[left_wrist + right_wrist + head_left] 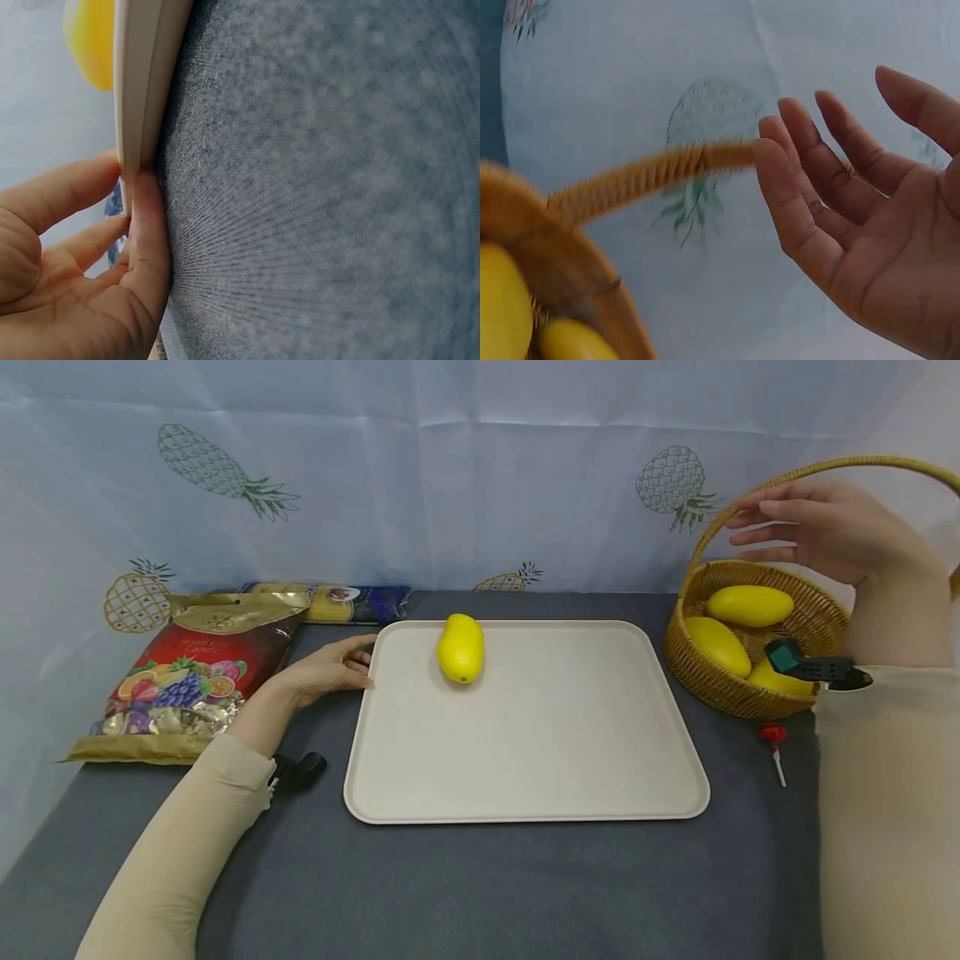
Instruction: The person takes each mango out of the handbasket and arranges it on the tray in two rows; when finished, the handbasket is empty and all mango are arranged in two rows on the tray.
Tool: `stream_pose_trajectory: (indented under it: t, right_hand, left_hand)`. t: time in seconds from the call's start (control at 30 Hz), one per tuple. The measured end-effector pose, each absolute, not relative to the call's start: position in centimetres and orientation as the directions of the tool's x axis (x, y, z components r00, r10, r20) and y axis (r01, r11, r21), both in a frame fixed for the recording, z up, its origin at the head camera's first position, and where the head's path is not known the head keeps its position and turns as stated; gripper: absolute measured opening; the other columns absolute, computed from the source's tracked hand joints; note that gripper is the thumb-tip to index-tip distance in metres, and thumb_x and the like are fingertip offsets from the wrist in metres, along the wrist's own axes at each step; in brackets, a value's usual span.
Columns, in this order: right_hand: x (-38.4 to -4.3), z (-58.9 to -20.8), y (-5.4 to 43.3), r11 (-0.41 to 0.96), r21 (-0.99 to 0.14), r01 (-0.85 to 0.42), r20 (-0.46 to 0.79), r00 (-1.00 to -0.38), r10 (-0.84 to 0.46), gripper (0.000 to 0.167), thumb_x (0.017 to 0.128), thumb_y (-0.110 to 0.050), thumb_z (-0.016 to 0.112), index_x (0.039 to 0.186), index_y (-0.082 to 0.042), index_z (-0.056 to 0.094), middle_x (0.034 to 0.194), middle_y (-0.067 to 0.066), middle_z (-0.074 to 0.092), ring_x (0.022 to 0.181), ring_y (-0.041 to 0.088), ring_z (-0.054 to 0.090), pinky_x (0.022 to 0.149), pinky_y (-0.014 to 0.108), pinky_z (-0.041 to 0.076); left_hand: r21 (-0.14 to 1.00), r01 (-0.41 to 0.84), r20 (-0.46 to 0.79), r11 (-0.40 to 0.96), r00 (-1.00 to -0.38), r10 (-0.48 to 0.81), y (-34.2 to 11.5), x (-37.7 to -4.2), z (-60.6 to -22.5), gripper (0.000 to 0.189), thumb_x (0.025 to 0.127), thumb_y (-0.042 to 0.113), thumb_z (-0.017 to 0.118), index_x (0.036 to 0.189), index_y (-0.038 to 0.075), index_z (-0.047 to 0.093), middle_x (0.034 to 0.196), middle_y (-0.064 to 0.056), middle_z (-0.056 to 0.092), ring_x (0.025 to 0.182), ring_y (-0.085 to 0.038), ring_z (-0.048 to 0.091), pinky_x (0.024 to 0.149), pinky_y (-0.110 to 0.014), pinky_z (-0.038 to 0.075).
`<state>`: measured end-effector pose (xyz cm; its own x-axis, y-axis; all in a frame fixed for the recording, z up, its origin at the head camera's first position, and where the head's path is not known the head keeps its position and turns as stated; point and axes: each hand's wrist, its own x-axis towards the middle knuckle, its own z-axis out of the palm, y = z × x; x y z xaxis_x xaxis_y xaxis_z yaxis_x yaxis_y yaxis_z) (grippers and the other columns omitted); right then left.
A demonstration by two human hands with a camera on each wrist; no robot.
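Observation:
On the beige tray [525, 735], near its back left, lies one yellow mango [461, 649]. My left hand [326, 670] is at the tray's left edge. In the left wrist view its fingertips [146, 191] pinch the rim, one digit on each side. My right hand [832, 531] is raised above the wicker basket [682, 668], by the arched handle [825, 464]. In the right wrist view its fingers [780, 180] are loosely bent, with nothing in the palm. Inside the basket are three yellow mangoes [750, 606], partly hidden by the right wrist.
A red lollipop [773, 735] lies in front of the basket. At the left is a red and gold candy bag [195, 681], with a blue and yellow packet [352, 602] behind it. A pale curtain [480, 485] with pineapple prints hangs behind the dark tabletop [495, 885].

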<state>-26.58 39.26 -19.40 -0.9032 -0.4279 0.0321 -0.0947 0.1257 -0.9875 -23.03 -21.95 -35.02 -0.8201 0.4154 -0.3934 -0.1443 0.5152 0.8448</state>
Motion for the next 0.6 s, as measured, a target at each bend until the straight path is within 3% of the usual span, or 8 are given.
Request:
stream_pose_trajectory:
  t: [0.17,0.4,0.6]
  right_hand:
    - [-27.6,-21.3,42.5,0.308,-0.95,0.056,-0.151,-0.944,-0.293,0.024,0.105,-0.014,0.044,0.122,-0.021,0.06,0.11,-0.013,0.071,0.096,0.002,0.069,0.075,0.017,0.056]
    - [-27.9,-23.7,44.6,0.166,-0.958,0.234,-0.241,-0.97,-0.027,0.016,0.094,-0.026,0.066,0.11,-0.025,0.064,0.097,-0.016,0.068,0.083,0.003,0.069,0.067,0.02,0.057]
    - [-27.7,-25.6,45.9,0.379,-0.865,0.329,-0.298,-0.944,0.141,0.028,0.096,-0.039,0.059,0.122,-0.032,0.053,0.104,-0.024,0.05,0.077,-0.007,0.061,0.068,0.013,0.054]
  left_hand:
    - [0.849,-0.152,-0.395,0.507,-0.819,0.416,-21.9,-23.1,-35.1,0.087,0.095,0.004,0.061,0.161,0.013,0.005,0.133,-0.018,0.038,0.098,-0.009,0.055,0.084,-0.02,0.05]
    - [0.846,-0.155,-0.397,0.51,-0.822,0.409,-21.7,-23.1,-35.0,0.086,0.095,0.003,0.061,0.161,0.014,0.006,0.133,-0.017,0.036,0.1,-0.011,0.053,0.084,-0.019,0.05]
    - [0.848,-0.151,-0.395,0.509,-0.819,0.416,-21.6,-23.1,-35.0,0.086,0.095,0.002,0.06,0.161,0.013,0.006,0.136,-0.019,0.036,0.101,-0.011,0.052,0.086,-0.02,0.05]
